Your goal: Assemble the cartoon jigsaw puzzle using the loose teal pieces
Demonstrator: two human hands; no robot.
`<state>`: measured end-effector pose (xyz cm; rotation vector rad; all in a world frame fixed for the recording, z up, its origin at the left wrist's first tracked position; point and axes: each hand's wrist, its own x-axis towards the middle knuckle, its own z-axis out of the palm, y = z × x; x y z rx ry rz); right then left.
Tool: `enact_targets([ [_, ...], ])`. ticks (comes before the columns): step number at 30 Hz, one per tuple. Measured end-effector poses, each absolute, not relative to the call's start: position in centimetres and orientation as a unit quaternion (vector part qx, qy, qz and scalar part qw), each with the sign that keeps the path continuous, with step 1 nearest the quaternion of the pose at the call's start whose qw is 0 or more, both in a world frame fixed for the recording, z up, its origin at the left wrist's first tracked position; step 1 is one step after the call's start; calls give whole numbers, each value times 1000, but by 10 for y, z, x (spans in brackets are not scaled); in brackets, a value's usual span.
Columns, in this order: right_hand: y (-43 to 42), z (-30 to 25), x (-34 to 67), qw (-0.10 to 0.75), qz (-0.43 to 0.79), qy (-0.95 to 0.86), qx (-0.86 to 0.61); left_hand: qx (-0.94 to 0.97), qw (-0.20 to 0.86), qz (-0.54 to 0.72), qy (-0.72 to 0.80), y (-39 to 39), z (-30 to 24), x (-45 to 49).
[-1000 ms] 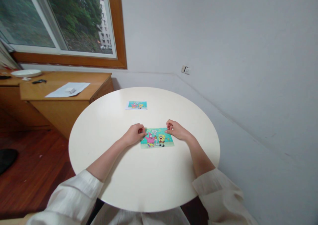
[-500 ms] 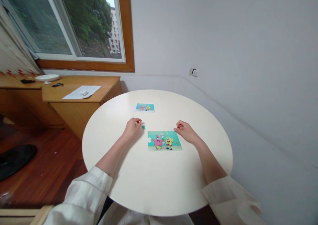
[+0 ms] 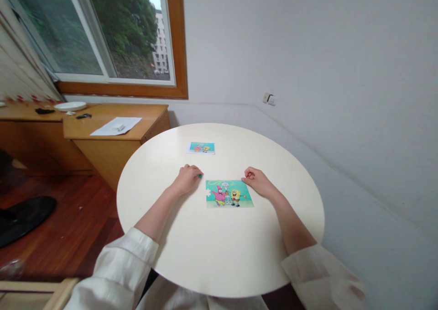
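A small cartoon jigsaw puzzle (image 3: 229, 193) lies flat near the middle of the round white table (image 3: 219, 250). One gap shows at its left edge. My left hand (image 3: 187, 178) rests just left of the puzzle, fingers pinched on a small teal puzzle piece (image 3: 199, 176). My right hand (image 3: 256, 181) sits curled at the puzzle's upper right corner, touching its edge, with nothing visible in it.
A small reference picture card (image 3: 201, 147) lies farther back on the table. A wooden cabinet (image 3: 112, 141) with a paper sheet, a plate and small dark items stands at the left under the window. White walls close the right side.
My left hand lifted a teal piece out of the puzzle's left edge and drew it aside to the left; it now holds the piece close to the puzzle's upper left corner. The camera view shifted.
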<state>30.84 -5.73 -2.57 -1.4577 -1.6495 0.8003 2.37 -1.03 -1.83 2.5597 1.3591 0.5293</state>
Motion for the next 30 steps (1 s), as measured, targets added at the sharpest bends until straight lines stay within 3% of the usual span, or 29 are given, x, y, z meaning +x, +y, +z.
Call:
enact_targets([
  [22,-60,-22,306,371,318,-654,-577,840,108,154,508,-12,-16,29],
  [30,-58,-25,307,374,318,-653,-577,831,182,213,480,-15,-16,28],
])
